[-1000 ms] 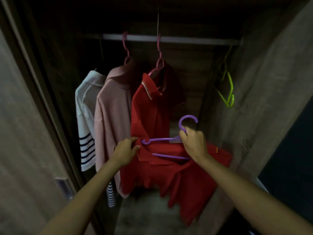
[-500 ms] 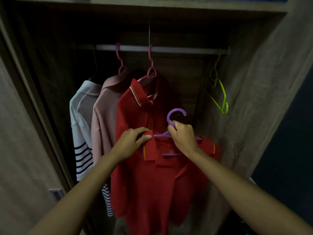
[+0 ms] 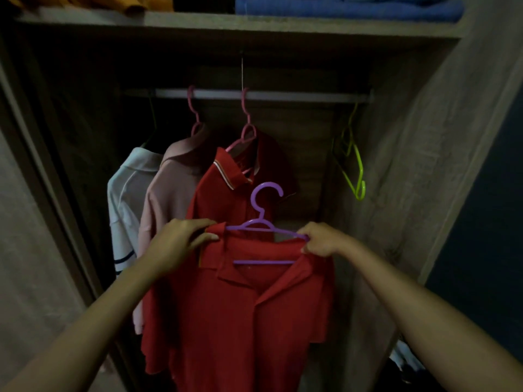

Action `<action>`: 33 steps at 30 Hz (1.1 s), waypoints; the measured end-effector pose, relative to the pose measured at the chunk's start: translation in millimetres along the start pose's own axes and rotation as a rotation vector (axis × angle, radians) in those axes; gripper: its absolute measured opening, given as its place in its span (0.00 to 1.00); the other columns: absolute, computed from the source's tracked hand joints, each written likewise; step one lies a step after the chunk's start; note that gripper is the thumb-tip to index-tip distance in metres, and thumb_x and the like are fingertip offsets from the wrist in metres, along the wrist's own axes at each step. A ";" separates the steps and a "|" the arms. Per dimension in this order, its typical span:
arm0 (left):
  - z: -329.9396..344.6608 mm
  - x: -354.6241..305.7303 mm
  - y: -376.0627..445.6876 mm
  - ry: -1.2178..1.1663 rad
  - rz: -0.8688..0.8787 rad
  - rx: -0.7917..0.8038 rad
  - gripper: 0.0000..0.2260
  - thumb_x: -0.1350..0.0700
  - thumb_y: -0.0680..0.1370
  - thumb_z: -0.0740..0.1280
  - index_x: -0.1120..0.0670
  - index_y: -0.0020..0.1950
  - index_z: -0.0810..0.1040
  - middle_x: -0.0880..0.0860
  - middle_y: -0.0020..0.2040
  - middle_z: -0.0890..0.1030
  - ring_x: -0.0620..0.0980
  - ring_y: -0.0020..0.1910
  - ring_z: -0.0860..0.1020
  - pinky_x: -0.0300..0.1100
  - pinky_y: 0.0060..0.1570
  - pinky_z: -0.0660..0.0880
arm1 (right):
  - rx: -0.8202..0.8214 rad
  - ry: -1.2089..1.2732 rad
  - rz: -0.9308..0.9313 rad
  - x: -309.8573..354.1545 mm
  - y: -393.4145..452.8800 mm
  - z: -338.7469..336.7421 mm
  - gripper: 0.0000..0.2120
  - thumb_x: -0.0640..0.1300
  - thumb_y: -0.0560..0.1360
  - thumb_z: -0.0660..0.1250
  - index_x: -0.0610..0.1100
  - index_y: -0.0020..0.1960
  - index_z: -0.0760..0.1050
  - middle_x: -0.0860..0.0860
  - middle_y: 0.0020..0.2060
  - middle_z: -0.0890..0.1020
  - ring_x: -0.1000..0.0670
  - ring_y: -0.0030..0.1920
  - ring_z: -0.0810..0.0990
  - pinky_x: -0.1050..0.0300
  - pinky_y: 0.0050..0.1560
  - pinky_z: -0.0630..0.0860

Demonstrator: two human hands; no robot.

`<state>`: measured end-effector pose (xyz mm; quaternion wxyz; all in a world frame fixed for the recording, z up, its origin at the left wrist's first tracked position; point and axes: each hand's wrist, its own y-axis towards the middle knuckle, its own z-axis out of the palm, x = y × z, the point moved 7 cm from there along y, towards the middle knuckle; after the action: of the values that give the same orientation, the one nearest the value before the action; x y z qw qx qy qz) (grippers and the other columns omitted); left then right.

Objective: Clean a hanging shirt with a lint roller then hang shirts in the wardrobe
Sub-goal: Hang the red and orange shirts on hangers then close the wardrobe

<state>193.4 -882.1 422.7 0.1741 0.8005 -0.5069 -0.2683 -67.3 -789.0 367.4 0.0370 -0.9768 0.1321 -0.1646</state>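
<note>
Red polo shirt (image 3: pixel 249 312) hangs on a purple hanger (image 3: pixel 264 230), held up between both hands in front of the open wardrobe (image 3: pixel 441 137). The left hand (image 3: pixel 178 244) pinches the shirt's shoulder and collar edge at the hanger's left end, fingers curled over the cloth and thumb beneath. The right hand (image 3: pixel 322 240) grips the hanger's right end together with the shoulder fabric, fingers closed round it. Between the two grips the collar lies open and the hanger's lower bar crosses it; the purple hook rises above the grips, well below the rail (image 3: pixel 297 95) and not hooked on it. Behind and above the left hand hang a second red shirt (image 3: pixel 223 193), a pink shirt (image 3: pixel 169 199) and a white shirt (image 3: pixel 124 199). Up and right of the right hand a bare green hanger (image 3: pixel 355 165) dangles from the rail. Folded clothes (image 3: pixel 348 7) sit on the shelf above. No label or writing is legible anywhere in the dim light.
</note>
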 end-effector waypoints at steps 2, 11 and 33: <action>-6.6 -1.6 1.2 0.068 0.025 0.021 0.29 0.31 0.71 0.56 0.47 0.62 0.79 0.48 0.54 0.84 0.48 0.53 0.81 0.42 0.47 0.77 | 0.026 -0.007 -0.025 5.4 2.1 -4.5 0.13 0.37 0.73 0.68 0.48 0.54 0.82 0.51 0.43 0.82 0.54 0.45 0.78 0.64 0.43 0.71; -40.5 7.1 -4.5 0.308 0.039 0.125 0.16 0.42 0.75 0.65 0.44 0.60 0.80 0.51 0.50 0.85 0.53 0.50 0.82 0.43 0.45 0.74 | -0.022 0.678 -0.232 45.0 -24.2 -65.5 0.22 0.25 0.74 0.59 0.45 0.58 0.78 0.48 0.51 0.82 0.53 0.52 0.78 0.69 0.51 0.73; -30.0 -121.1 37.7 -0.707 -0.171 -0.110 0.18 0.69 0.76 0.60 0.52 0.58 0.81 0.47 0.57 0.82 0.35 0.57 0.77 0.31 0.59 0.70 | -0.644 1.179 0.058 85.1 -37.5 -66.9 0.10 0.48 0.74 0.61 0.44 0.39 0.75 0.46 0.33 0.77 0.47 0.34 0.74 0.57 0.36 0.68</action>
<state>143.1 -788.3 497.9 0.0078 0.6872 -0.4519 -0.5688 -2.8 -777.9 461.4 -0.3303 -0.6816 0.1989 -0.6219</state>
